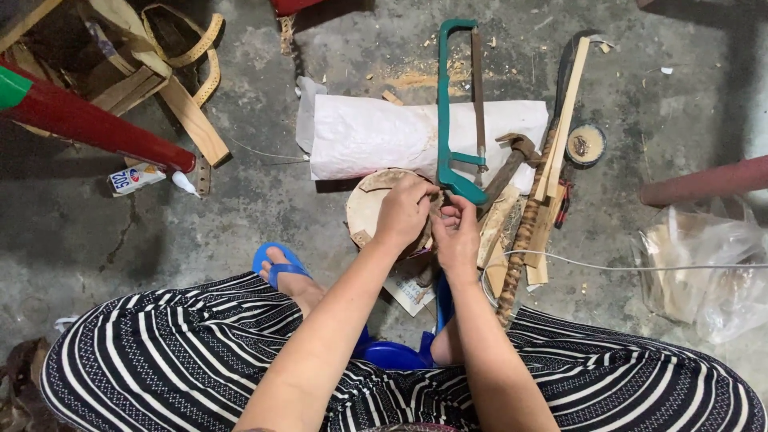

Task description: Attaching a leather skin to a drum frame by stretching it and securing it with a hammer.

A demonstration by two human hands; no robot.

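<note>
Head view: left hand (402, 210) clamps the round wooden piece (370, 206) on the concrete floor (240, 200); right hand (456, 232) pinches something small, perhaps wire. Keep that clamp firm, fingers off the hacksaw (445, 112).

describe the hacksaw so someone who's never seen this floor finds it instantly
Start at the white sheet spread on the concrete floor ahead of the person's hands. The hacksaw lies across its right part, handle nearest the hands. Its teal frame is the only green-blue tool; the neighbouring hammer is rusty brown.
</note>
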